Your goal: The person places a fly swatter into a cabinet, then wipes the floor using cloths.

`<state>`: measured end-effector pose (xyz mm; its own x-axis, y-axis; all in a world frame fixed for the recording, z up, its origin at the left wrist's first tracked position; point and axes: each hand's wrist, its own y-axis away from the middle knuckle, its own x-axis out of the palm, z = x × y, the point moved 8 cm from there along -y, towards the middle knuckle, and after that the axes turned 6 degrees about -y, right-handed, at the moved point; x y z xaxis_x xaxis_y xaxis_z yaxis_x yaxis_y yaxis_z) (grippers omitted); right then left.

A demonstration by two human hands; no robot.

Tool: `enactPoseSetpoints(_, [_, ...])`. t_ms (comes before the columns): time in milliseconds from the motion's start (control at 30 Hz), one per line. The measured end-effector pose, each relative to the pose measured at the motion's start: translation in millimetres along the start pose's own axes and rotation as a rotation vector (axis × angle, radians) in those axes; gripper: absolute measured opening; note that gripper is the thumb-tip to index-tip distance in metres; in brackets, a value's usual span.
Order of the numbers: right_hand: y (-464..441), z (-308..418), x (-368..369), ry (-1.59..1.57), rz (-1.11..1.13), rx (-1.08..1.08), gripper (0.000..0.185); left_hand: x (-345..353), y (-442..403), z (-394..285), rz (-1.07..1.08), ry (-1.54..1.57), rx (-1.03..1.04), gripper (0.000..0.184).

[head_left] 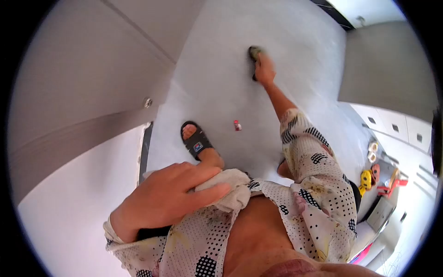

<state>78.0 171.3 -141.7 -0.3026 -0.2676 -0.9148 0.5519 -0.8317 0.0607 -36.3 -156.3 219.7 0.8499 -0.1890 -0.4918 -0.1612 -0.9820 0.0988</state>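
My left hand (161, 196) is closed around a bunched off-white cloth (228, 191), held close in front of my patterned shirt. Its thumb and fingers press into the folds from both sides. My right hand (264, 69) reaches far forward and low over the floor. Its fingers are closed on a dark, greenish object (254, 52), smeared by motion, so its kind cannot be made out. Between my arms, a small red and white packet (237, 125) lies on the floor. My foot, in a black open-toe slipper (196, 141), stands to the left of it.
A large grey panel with a round lock (147, 102) rises at the left. Grey furniture (387, 69) and white drawers (394, 127) line the right. Yellow shoes (365, 180) and a red item (392, 188) sit low at the right, beside tape-like rolls (372, 152).
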Motion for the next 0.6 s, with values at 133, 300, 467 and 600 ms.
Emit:
enactPoseSetpoints(133, [-8.6,80.2,70.2,0.29,0.06,-0.088,0.043,13.6,37.2,38.8,-0.01,0.09,0.04,0.046])
enactPoseSetpoints(300, [76.8,220.5,152.3,0.274,0.466,-0.532,0.044,10.1,71.3,52.4,-0.01,0.178,-0.121,0.04])
enactPoseSetpoints(467, [194.1,233.9,158.4,0.166,0.407,-0.927,0.033,14.4,78.4,61.7,-0.118,0.014,-0.067,0.039])
enactPoseSetpoints(600, [230.3,180.3,139.4,0.039,0.607,-0.883,0.032,18.9,71.8,77.0,-0.03,-0.179,-0.135,0.045])
